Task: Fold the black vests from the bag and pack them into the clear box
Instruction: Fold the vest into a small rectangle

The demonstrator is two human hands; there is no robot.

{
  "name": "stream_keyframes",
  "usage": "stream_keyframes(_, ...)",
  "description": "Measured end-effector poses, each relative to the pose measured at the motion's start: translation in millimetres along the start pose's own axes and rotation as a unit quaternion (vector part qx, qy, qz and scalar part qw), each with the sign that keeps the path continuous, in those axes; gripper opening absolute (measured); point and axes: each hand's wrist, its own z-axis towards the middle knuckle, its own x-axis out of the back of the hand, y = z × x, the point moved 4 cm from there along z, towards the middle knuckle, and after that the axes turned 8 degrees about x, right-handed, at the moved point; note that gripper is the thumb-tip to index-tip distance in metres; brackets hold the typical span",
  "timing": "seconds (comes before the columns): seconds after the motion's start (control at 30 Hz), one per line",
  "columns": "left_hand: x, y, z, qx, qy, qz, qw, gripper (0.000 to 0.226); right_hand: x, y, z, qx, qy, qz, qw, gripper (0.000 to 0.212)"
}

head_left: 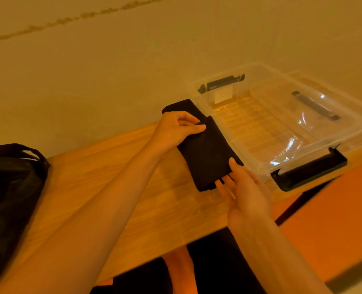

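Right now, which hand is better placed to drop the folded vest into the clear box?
Probably the right hand: it holds the near end of the folded vest right beside the clear box. The left hand pinches the far end, its arm reaching across.

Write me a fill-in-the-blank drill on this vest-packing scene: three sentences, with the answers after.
1. The left hand and right hand hold a folded vest whose colour is ___.
2. Inside, the clear box is ___.
3. On the table, the bag sits to the ___ of the vest.

Answers: black; empty; left.
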Motion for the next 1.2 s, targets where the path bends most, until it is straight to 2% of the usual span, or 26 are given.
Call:
stream_keyframes(0.23,-14,-8,9,-0.089,0.084,0.133,0.983,0.023,1,5,8,0.006,0.019,-0.014,1.0,0.034)
stream_keyframes(0.3,-11,-11,3,-0.126,0.154,0.159,0.967,0.023,2,6,9,0.007,0.021,-0.02,1.0,0.031)
stream_keyframes(0.37,-6,-13,-11,-0.201,0.228,0.184,0.935,0.02,4,8,9,0.012,0.012,-0.035,0.999,0.029)
stream_keyframes(0.4,-7,-14,-19,-0.257,0.228,0.199,0.918,0.022,5,8,9,0.015,0.008,-0.04,0.999,0.028)
stream_keyframes(0.43,-13,-16,-27,-0.313,0.195,0.227,0.901,0.028,5,9,8,0.015,0.004,-0.043,0.999,0.027)
stream_keyframes(0.5,-29,-23,-39,-0.367,0.087,0.311,0.872,0.041,6,10,6,0.018,-0.001,-0.048,0.999,0.027)
stream_keyframes(0.57,-42,-31,-41,-0.334,0.026,0.377,0.864,0.047,4,12,4,0.021,-0.004,-0.056,0.998,0.028)
stream_keyframes(0.67,-43,-28,-41,-0.295,0.015,0.397,0.869,0.049,4,10,2,0.029,-0.01,-0.084,0.996,0.028)
stream_keyframes(0.77,-27,-26,-51,-0.267,0.092,0.292,0.914,0.043,7,4,-5,0.047,-0.021,-0.122,0.991,0.033)
stream_keyframes(0.87,-10,-42,-65,-0.157,0.211,0.14,0.955,0.038,13,8,-11,0.054,-0.014,-0.157,0.986,0.043)
stream_keyframes(0.9,-7,-49,-68,-0.105,0.222,0.104,0.964,0.04,14,11,-13,0.052,-0.017,-0.164,0.985,0.052)
stream_keyframes(0.97,-7,-63,-68,0.008,0.185,0.03,0.982,0.052,11,17,-12,0.039,-0.031,-0.169,0.984,0.083)
stream_keyframes(1.0,-8,-68,-66,0.059,0.152,-0.013,0.987,0.059,11,21,-9,0.03,-0.033,-0.166,0.985,0.094)
stream_keyframes(1.03,-10,-70,-64,0.101,0.119,-0.056,0.986,0.064,10,22,-6,0.028,-0.033,-0.165,0.985,0.096)
stream_keyframes(1.1,-15,-70,-59,0.159,0.064,-0.125,0.977,0.07,8,19,-1,0.029,-0.031,-0.173,0.984,0.082)
stream_keyframes(1.2,-25,-67,-51,0.213,0.006,-0.226,0.95,0.064,4,16,11,0.008,-0.046,-0.187,0.981,0.055)
